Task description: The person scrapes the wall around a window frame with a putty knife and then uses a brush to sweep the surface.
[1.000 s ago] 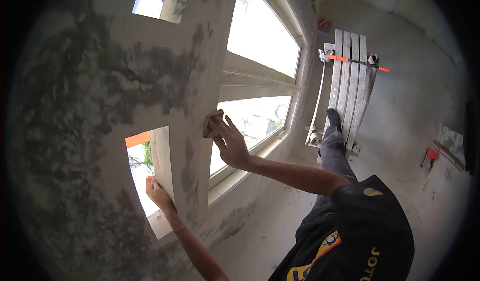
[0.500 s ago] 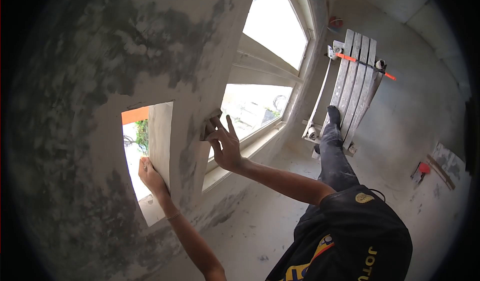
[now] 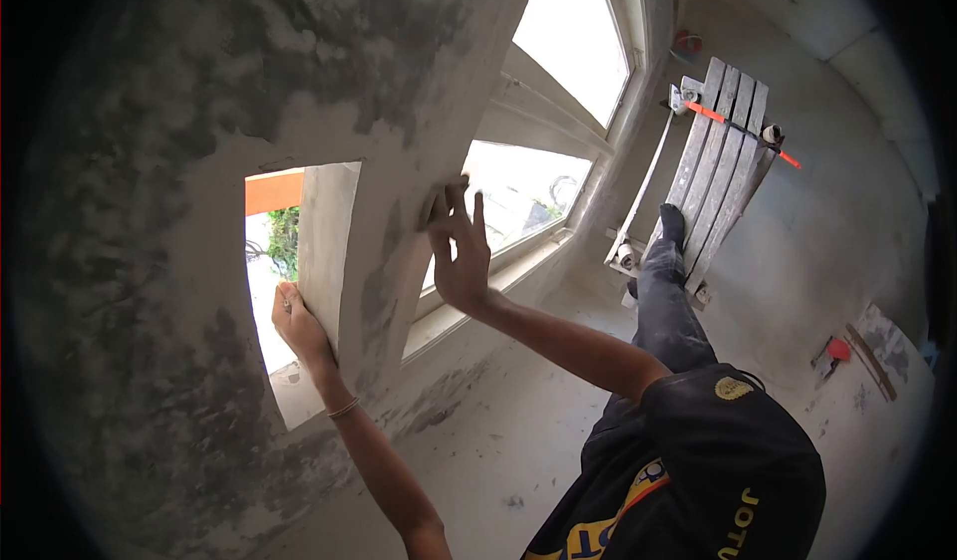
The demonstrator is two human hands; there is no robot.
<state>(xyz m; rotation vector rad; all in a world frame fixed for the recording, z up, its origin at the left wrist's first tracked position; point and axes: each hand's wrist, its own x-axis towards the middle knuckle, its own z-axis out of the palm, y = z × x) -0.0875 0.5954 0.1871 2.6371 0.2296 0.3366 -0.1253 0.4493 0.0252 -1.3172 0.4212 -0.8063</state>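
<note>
My left hand (image 3: 303,329) grips the inner edge of a small narrow opening (image 3: 326,223) in the wall, its fingers curled around the far side. To the right of it, my right hand (image 3: 462,263) presses a small grey-brown sandpaper pad (image 3: 432,208) flat against the strip of wall between the opening and the larger window (image 3: 525,189). The pad is partly hidden by the fingers and a little blurred. Around both hands the wall (image 3: 150,271) is plastered, with patchy dark and light grey areas.
One of my feet rests on a slatted wooden bench (image 3: 720,161) on the right. Across the bench lies an orange-and-black pole (image 3: 738,128). On the floor are a red-coloured tool (image 3: 838,349), a wooden strip (image 3: 871,363) and a red bucket-like container (image 3: 686,44) farther off.
My right hand has slid the pad slightly upward along the wall strip. My left hand keeps its hold on the edge, and the whole view has shifted a little.
</note>
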